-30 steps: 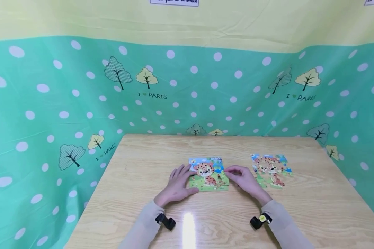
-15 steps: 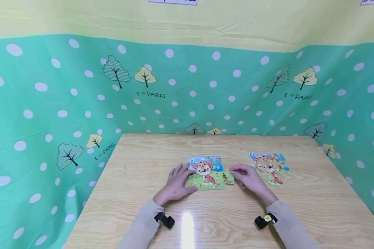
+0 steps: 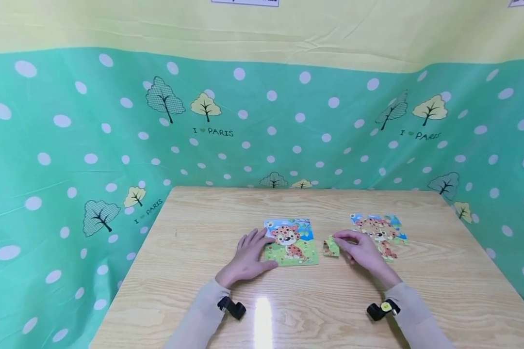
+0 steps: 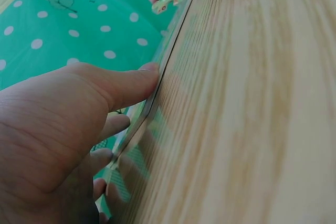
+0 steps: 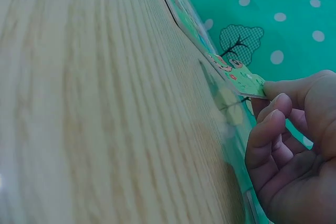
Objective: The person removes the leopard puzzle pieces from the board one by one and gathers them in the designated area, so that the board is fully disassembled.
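Observation:
A picture card (image 3: 303,257) with a spotted cub on grass under a blue sky lies on the wooden table. My left hand (image 3: 246,259) rests at its left side, thumb and fingers spread along the edge. In the right wrist view, my right hand (image 5: 296,140) pinches a green jigsaw piece (image 5: 239,77) with red spots between thumb and finger, slightly above the table. The head view has this piece just right of the card. Beyond the right hand lies a partly assembled jigsaw (image 3: 375,223) of the same cub, its lower left covered by that hand.
The wooden table (image 3: 209,213) reaches back to a green dotted curtain (image 3: 262,111). A bright light reflection (image 3: 263,322) shows on the tabletop between the forearms. Black cameras are strapped to both wrists.
My right hand has moved right with the jigsaw piece, off the card's right side, and the piece has turned somewhat. The left hand and the card have stayed put.

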`<move>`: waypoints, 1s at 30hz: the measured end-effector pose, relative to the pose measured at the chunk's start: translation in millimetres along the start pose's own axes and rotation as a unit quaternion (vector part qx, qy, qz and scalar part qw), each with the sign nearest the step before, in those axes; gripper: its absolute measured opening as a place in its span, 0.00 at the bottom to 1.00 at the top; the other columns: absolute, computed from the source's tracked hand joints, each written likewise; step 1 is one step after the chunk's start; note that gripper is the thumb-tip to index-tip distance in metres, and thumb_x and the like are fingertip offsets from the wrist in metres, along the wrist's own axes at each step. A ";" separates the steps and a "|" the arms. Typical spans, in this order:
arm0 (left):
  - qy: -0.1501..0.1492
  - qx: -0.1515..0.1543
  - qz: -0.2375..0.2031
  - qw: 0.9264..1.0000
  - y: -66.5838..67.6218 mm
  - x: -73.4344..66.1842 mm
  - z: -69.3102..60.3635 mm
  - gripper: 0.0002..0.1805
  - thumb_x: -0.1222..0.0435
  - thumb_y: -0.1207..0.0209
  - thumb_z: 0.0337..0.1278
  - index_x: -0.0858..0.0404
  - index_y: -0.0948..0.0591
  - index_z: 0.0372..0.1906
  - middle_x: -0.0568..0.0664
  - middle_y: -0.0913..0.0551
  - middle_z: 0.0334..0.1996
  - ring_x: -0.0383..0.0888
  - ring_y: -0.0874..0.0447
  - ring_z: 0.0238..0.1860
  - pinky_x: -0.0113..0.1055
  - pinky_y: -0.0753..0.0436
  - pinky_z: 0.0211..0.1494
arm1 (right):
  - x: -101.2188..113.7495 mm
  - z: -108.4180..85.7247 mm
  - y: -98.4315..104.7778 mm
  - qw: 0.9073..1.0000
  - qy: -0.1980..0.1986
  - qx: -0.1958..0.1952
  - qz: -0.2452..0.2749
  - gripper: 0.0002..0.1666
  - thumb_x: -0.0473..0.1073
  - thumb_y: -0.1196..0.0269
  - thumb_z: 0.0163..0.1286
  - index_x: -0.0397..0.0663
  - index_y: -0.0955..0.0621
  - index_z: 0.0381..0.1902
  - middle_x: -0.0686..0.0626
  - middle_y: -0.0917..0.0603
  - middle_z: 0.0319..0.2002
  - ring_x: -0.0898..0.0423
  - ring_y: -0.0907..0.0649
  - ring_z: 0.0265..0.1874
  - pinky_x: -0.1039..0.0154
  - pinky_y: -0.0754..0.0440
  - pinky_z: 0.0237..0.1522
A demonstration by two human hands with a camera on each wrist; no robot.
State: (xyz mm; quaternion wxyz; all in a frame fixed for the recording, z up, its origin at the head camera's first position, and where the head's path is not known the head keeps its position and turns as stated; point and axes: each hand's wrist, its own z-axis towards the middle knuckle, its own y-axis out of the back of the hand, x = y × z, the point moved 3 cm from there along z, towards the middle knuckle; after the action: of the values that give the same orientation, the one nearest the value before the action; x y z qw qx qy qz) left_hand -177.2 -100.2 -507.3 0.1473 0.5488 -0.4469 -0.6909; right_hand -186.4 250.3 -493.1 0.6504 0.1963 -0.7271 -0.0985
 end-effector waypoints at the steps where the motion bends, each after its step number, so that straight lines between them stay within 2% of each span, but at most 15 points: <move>1: 0.002 0.001 0.000 1.000 -0.3 -0.1 0.0 0.40 0.43 0.34 0.65 0.53 0.27 0.77 0.57 0.46 0.87 0.64 0.56 0.87 0.67 0.61 0.87 | -1.0 -0.4 1.2 1.000 0.002 0.001 -0.003 0.21 0.48 0.34 0.79 0.41 0.16 0.61 0.47 0.18 0.30 0.60 0.25 0.18 0.64 0.21 0.20; 8: -0.001 0.000 -0.003 1.000 -0.8 -1.8 -0.1 0.40 0.43 0.34 0.65 0.53 0.27 0.77 0.57 0.47 0.87 0.64 0.57 0.87 0.67 0.61 0.87 | -4.4 -5.3 8.0 1.000 -0.010 -0.009 -0.016 0.22 0.50 0.36 0.80 0.41 0.17 0.63 0.50 0.21 0.27 0.60 0.25 0.19 0.64 0.20 0.22; 14: -0.005 -0.007 -0.007 1.000 -2.0 1.3 0.0 0.39 0.45 0.33 0.64 0.56 0.27 0.76 0.59 0.46 0.87 0.66 0.57 0.87 0.68 0.61 0.86 | -1.7 -5.9 11.3 1.000 -0.008 -0.013 -0.015 0.25 0.51 0.35 0.80 0.40 0.18 0.64 0.49 0.20 0.28 0.61 0.25 0.20 0.64 0.20 0.22; 23: 0.006 0.003 -0.003 1.000 0.1 0.0 -1.0 0.39 0.44 0.34 0.66 0.54 0.27 0.77 0.56 0.47 0.87 0.63 0.58 0.88 0.65 0.61 0.87 | -4.5 -7.8 25.4 0.999 -0.011 -0.028 -0.008 0.25 0.49 0.36 0.80 0.37 0.18 0.64 0.50 0.21 0.26 0.62 0.26 0.19 0.65 0.21 0.21; 30: 0.002 0.000 -0.003 1.000 -0.9 0.8 -0.5 0.39 0.44 0.33 0.65 0.54 0.27 0.77 0.57 0.47 0.87 0.63 0.57 0.87 0.66 0.61 0.87 | -9.5 -11.0 38.4 0.998 -0.025 -0.037 -0.031 0.28 0.54 0.37 0.81 0.40 0.20 0.67 0.52 0.22 0.27 0.61 0.25 0.21 0.64 0.20 0.23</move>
State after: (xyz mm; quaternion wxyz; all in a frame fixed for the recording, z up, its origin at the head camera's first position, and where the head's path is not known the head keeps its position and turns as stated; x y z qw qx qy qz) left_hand -176.8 -100.5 -508.6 0.1463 0.5517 -0.4447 -0.6903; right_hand -180.9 290.2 -484.9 0.6353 0.1919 -0.7327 -0.1509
